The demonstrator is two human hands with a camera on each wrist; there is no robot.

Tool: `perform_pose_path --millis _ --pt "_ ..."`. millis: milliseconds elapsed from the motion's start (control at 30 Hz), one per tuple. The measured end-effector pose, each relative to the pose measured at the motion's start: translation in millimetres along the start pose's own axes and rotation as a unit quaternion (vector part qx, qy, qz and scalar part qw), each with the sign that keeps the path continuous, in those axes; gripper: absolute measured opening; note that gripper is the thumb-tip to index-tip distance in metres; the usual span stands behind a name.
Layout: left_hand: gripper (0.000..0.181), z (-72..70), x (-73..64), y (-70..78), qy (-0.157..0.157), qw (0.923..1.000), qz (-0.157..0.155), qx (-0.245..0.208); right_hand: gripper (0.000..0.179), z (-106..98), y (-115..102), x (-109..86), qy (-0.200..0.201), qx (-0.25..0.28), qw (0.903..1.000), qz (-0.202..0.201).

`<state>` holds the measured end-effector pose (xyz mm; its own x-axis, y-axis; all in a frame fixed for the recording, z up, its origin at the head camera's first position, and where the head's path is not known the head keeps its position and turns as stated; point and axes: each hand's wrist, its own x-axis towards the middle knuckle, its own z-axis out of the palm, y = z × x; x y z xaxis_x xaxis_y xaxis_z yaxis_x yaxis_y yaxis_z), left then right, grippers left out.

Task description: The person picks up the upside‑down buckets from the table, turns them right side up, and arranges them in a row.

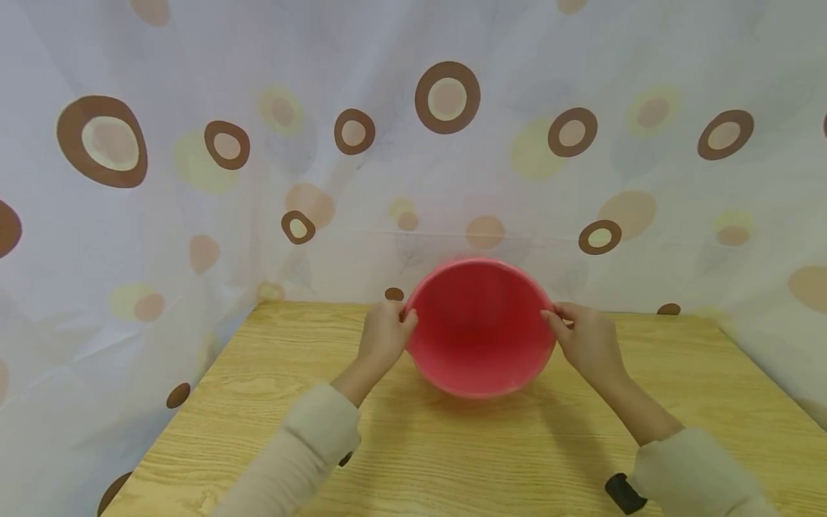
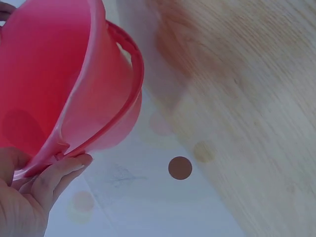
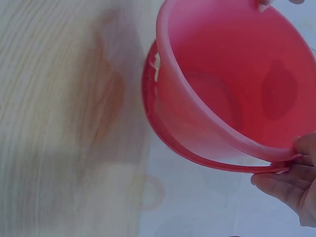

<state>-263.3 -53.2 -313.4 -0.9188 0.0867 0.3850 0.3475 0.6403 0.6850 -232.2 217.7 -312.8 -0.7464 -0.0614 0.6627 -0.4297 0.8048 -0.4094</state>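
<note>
A pink-red plastic bucket (image 1: 481,323) is tipped so that its open mouth faces me, above the far part of the wooden table. My left hand (image 1: 385,332) grips its rim on the left, thumb inside and fingers outside, by the handle joint. On the opposite side my right hand (image 1: 586,341) pinches the rim between thumb and fingers. The bucket's handle (image 2: 133,84) hangs along the outer wall, as the left wrist view shows. Inside, the bucket (image 3: 217,98) holds nothing that I can see; its round bottom shows in the right wrist view.
The wooden table (image 1: 291,402) spreads under both arms, with the bucket's shadow on it. Behind and at the sides hangs a pale curtain (image 1: 400,179) patterned with brown rings and spots. A black strap-like piece (image 1: 624,494) sits at my right sleeve.
</note>
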Motion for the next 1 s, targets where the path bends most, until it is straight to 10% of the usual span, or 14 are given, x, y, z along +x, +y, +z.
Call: perform_pose_path --millis 1000 --pt "0.027 -18.0 8.9 18.4 0.006 0.9977 -0.030 0.060 0.023 -29 -14 25.5 -0.093 -0.033 0.9938 0.051"
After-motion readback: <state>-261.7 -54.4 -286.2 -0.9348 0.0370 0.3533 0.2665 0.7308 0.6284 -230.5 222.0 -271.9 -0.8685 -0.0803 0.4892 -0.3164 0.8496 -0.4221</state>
